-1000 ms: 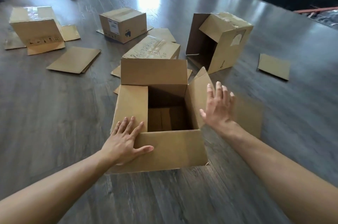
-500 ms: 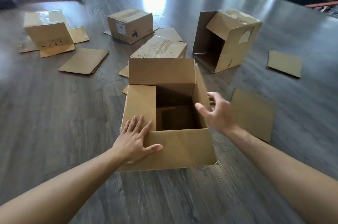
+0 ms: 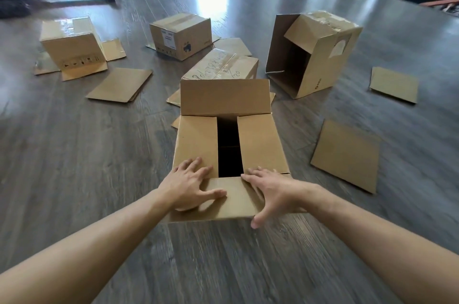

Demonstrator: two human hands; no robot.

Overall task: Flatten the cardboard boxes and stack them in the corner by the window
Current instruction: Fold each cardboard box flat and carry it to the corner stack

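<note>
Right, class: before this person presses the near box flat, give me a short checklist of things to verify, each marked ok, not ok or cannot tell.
1. Both hands on the box: left hand and right hand rest on the near box. Ok.
2. Side flaps folded in: both lie inward, a dark gap between them. Ok.
3. Far flap down: it stands upright. Not ok.
4. Box empty: the gap shows only darkness. Cannot tell.
5. Bottom seam opened: hidden from the head view. Cannot tell.
6. Floor left of the box free of cardboard: ok; a flat sheet lies to its right.
</note>
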